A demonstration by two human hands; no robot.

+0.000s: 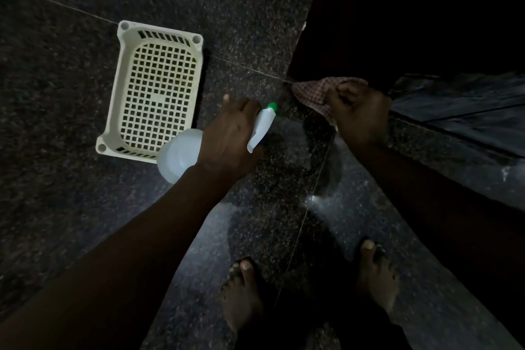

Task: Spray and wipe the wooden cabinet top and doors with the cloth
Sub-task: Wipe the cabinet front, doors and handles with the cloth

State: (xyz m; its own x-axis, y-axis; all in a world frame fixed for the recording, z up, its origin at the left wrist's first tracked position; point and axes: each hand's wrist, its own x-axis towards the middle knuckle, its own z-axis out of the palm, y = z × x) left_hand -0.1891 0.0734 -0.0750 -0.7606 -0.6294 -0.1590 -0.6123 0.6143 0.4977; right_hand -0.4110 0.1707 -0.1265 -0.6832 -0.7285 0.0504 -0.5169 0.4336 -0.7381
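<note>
Head view, looking steeply down in dim light. The left hand (227, 133) is closed around the neck of a white spray bottle (181, 155), its fingers wrapped at the trigger head; the green nozzle tip (272, 106) points toward the upper right. The right hand (359, 111) is clenched in a fist on a bunched red-and-white checked cloth (314, 94), which lies against the lower edge of a very dark vertical surface (397, 23) at upper right; whether this is the wooden cabinet cannot be told in the darkness. A cream perforated plastic basket (154, 88) stands empty on the speckled granite floor (71, 94), its near corner hidden behind the bottle's body. Two bare feet (241, 293) rest on the floor near the lower edge, either side of a tile joint.
</note>
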